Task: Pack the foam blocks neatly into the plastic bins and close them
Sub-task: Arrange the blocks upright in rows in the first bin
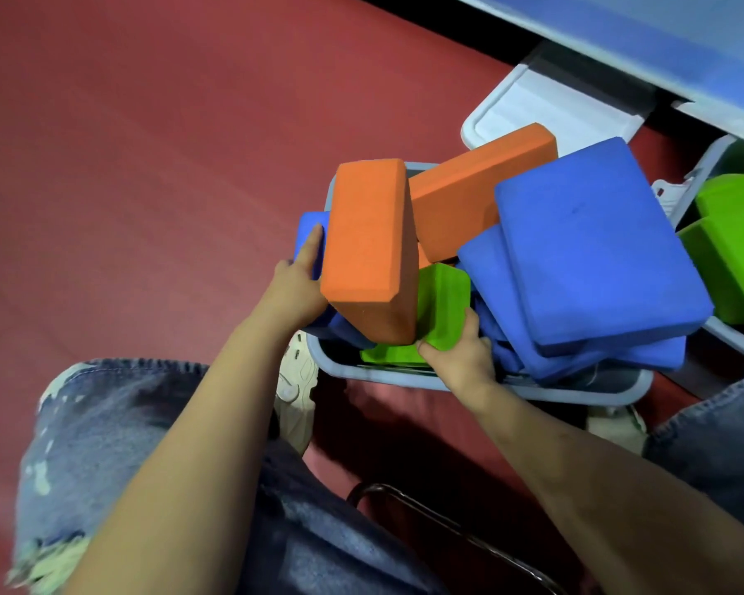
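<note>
Two hands sort foam blocks piled in a full plastic bin on the red floor.

The left hand (297,285) holds the tall orange block (368,246) from the side, with one finger pressed flat on a small blue block (311,238) behind it. The right hand (460,352) has its grip closed on a green block (441,307) low in the grey bin (404,377). A second orange block (477,191) leans across the top, and big blue blocks (598,242) stack up on the right. More green blocks (731,246) sit in another bin beside it. A white lid (546,109) lies on the floor behind.
</note>
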A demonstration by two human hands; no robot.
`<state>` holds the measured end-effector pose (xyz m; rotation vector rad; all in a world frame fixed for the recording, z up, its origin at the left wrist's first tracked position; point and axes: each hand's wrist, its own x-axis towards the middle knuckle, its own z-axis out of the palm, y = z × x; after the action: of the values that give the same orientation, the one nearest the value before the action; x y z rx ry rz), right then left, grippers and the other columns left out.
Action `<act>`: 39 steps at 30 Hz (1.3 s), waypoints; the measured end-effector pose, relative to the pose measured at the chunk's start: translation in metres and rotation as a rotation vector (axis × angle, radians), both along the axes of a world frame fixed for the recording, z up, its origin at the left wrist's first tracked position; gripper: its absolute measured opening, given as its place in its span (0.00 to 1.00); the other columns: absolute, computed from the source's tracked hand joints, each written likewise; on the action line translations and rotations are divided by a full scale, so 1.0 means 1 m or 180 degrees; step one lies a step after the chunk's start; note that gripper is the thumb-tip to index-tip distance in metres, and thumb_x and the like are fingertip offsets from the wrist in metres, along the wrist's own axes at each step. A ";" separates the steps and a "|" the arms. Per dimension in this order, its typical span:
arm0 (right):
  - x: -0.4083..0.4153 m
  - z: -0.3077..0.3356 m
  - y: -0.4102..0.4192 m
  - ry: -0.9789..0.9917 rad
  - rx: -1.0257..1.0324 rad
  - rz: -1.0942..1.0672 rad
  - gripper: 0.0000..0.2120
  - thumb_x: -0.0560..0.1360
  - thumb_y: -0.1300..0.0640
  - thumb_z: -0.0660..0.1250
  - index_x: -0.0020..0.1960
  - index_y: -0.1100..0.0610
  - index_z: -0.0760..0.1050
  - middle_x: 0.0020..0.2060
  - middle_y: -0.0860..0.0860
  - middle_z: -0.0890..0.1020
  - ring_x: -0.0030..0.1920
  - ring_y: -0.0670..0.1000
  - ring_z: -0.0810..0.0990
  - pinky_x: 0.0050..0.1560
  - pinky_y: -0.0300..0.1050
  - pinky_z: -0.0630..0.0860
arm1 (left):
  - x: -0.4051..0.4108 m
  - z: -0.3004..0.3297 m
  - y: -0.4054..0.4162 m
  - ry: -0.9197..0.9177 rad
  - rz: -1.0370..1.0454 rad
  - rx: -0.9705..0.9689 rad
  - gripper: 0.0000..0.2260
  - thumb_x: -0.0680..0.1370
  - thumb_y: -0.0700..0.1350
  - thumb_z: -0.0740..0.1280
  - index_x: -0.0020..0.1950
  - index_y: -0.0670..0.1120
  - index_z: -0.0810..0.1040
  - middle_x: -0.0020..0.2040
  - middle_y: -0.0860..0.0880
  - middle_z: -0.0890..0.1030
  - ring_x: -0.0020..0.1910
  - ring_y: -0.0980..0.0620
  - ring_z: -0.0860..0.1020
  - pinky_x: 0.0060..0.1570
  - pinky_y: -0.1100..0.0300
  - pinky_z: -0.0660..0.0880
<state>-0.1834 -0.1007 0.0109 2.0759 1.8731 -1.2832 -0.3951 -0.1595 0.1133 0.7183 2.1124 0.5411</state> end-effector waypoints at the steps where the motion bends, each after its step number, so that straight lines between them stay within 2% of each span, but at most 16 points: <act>1: -0.001 0.002 -0.002 0.0018 0.0055 -0.0007 0.47 0.67 0.42 0.73 0.76 0.45 0.48 0.61 0.62 0.67 0.61 0.63 0.70 0.63 0.52 0.70 | -0.001 0.001 -0.001 0.0028 -0.0023 -0.0056 0.32 0.79 0.51 0.60 0.77 0.65 0.45 0.74 0.40 0.57 0.70 0.39 0.64 0.56 0.51 0.64; 9: -0.005 0.017 -0.011 -0.0267 0.0310 0.0165 0.47 0.67 0.37 0.70 0.76 0.40 0.45 0.58 0.61 0.66 0.61 0.63 0.67 0.60 0.55 0.71 | -0.004 0.008 -0.002 0.0129 0.0202 0.0149 0.28 0.80 0.45 0.60 0.77 0.58 0.53 0.69 0.39 0.69 0.65 0.39 0.70 0.50 0.53 0.64; 15: -0.006 0.026 -0.012 -0.0374 0.0295 0.0197 0.46 0.67 0.36 0.70 0.76 0.39 0.45 0.60 0.59 0.66 0.63 0.62 0.66 0.59 0.58 0.71 | -0.013 0.012 -0.005 -0.0001 0.0089 0.0021 0.28 0.79 0.44 0.61 0.77 0.58 0.55 0.71 0.40 0.67 0.67 0.39 0.68 0.60 0.48 0.67; 18: -0.001 0.036 -0.006 -0.0168 0.0530 0.0080 0.44 0.67 0.39 0.72 0.75 0.39 0.50 0.59 0.59 0.65 0.64 0.62 0.64 0.62 0.55 0.68 | -0.015 0.007 -0.006 0.0126 0.0059 -0.0469 0.17 0.78 0.37 0.57 0.66 0.39 0.70 0.68 0.32 0.68 0.57 0.32 0.73 0.58 0.42 0.70; 19: 0.002 0.039 -0.003 -0.0112 0.0631 0.0064 0.44 0.67 0.41 0.72 0.75 0.39 0.52 0.59 0.59 0.65 0.64 0.62 0.64 0.63 0.53 0.67 | -0.016 0.002 -0.008 0.0177 0.0077 -0.0680 0.14 0.77 0.35 0.56 0.62 0.34 0.71 0.67 0.30 0.68 0.55 0.32 0.73 0.57 0.43 0.70; 20: 0.004 0.043 -0.001 -0.0082 0.0694 0.0068 0.43 0.67 0.41 0.73 0.75 0.39 0.53 0.59 0.59 0.66 0.63 0.62 0.65 0.63 0.52 0.66 | -0.016 -0.002 -0.012 0.0224 0.0128 -0.0787 0.17 0.77 0.34 0.56 0.65 0.31 0.68 0.68 0.30 0.67 0.58 0.32 0.72 0.59 0.44 0.70; 22: 0.007 0.046 0.000 -0.0115 0.0729 0.0146 0.43 0.67 0.41 0.73 0.75 0.40 0.53 0.59 0.59 0.66 0.63 0.63 0.65 0.63 0.51 0.66 | -0.017 -0.009 -0.018 0.0090 0.0271 -0.0788 0.23 0.77 0.35 0.58 0.72 0.32 0.61 0.69 0.32 0.67 0.65 0.35 0.69 0.59 0.47 0.69; 25: 0.006 0.047 0.004 -0.0247 0.0561 0.0396 0.44 0.68 0.38 0.70 0.76 0.40 0.48 0.60 0.60 0.65 0.64 0.63 0.64 0.64 0.52 0.66 | -0.012 -0.009 -0.014 -0.0134 0.0568 -0.0469 0.22 0.77 0.42 0.60 0.71 0.38 0.65 0.65 0.37 0.71 0.59 0.40 0.71 0.51 0.52 0.66; 27: 0.007 0.050 0.012 -0.0457 0.0297 0.0720 0.43 0.71 0.36 0.66 0.77 0.42 0.46 0.64 0.61 0.63 0.67 0.64 0.62 0.66 0.53 0.64 | -0.007 -0.001 -0.008 0.0066 0.0363 -0.0169 0.19 0.74 0.51 0.61 0.63 0.46 0.70 0.54 0.42 0.72 0.54 0.43 0.69 0.50 0.53 0.66; 29: 0.003 0.063 0.022 -0.0350 0.0242 0.0936 0.36 0.74 0.36 0.62 0.77 0.45 0.53 0.68 0.62 0.62 0.69 0.63 0.62 0.69 0.53 0.62 | -0.004 0.005 -0.007 0.0527 0.0096 0.0166 0.27 0.71 0.58 0.65 0.69 0.55 0.67 0.55 0.44 0.67 0.54 0.43 0.68 0.54 0.52 0.68; 31: -0.010 0.092 0.032 0.0683 0.0341 0.0608 0.29 0.76 0.36 0.56 0.73 0.49 0.65 0.68 0.58 0.70 0.68 0.58 0.68 0.69 0.52 0.65 | -0.001 0.011 -0.006 0.0756 0.0095 0.0268 0.32 0.71 0.55 0.69 0.74 0.62 0.62 0.61 0.43 0.64 0.58 0.40 0.69 0.57 0.50 0.69; 33: -0.028 0.132 0.038 0.2038 -0.0180 0.0018 0.35 0.71 0.28 0.55 0.70 0.48 0.68 0.65 0.49 0.75 0.65 0.50 0.73 0.68 0.52 0.68 | 0.003 0.013 -0.006 0.0850 0.0067 0.0255 0.33 0.72 0.54 0.70 0.74 0.62 0.60 0.63 0.43 0.63 0.61 0.40 0.68 0.56 0.51 0.69; 34: -0.036 0.147 0.041 0.2298 -0.0419 -0.0086 0.40 0.67 0.24 0.56 0.71 0.46 0.66 0.66 0.46 0.74 0.66 0.48 0.72 0.68 0.51 0.67 | 0.005 0.012 -0.006 0.0863 0.0037 0.0244 0.33 0.72 0.53 0.69 0.74 0.62 0.60 0.64 0.44 0.63 0.62 0.40 0.67 0.56 0.52 0.69; 35: -0.044 0.161 0.042 0.2205 -0.0475 0.0049 0.43 0.64 0.23 0.58 0.73 0.44 0.61 0.69 0.45 0.70 0.68 0.49 0.70 0.67 0.49 0.65 | 0.009 0.013 -0.006 0.0914 -0.0004 0.0249 0.33 0.72 0.54 0.69 0.74 0.62 0.60 0.64 0.44 0.63 0.62 0.40 0.67 0.56 0.52 0.69; 37: -0.052 0.171 0.035 0.1424 -0.0117 0.0605 0.47 0.65 0.29 0.66 0.76 0.44 0.49 0.73 0.48 0.63 0.72 0.51 0.64 0.66 0.46 0.64 | 0.012 0.013 -0.007 0.0963 -0.0024 0.0255 0.33 0.72 0.54 0.69 0.74 0.62 0.61 0.64 0.44 0.63 0.62 0.40 0.67 0.56 0.51 0.69; 39: -0.057 0.170 0.027 0.0903 0.0273 0.0951 0.50 0.65 0.35 0.71 0.77 0.46 0.47 0.74 0.49 0.62 0.73 0.51 0.62 0.66 0.45 0.64 | 0.014 0.013 -0.008 0.0982 -0.0017 0.0249 0.33 0.71 0.54 0.69 0.74 0.62 0.61 0.64 0.44 0.63 0.61 0.39 0.67 0.56 0.51 0.69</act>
<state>-0.2405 -0.0741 0.1813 1.6302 2.2841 -1.5027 -0.3813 -0.1675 0.1264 0.8991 2.3830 0.5399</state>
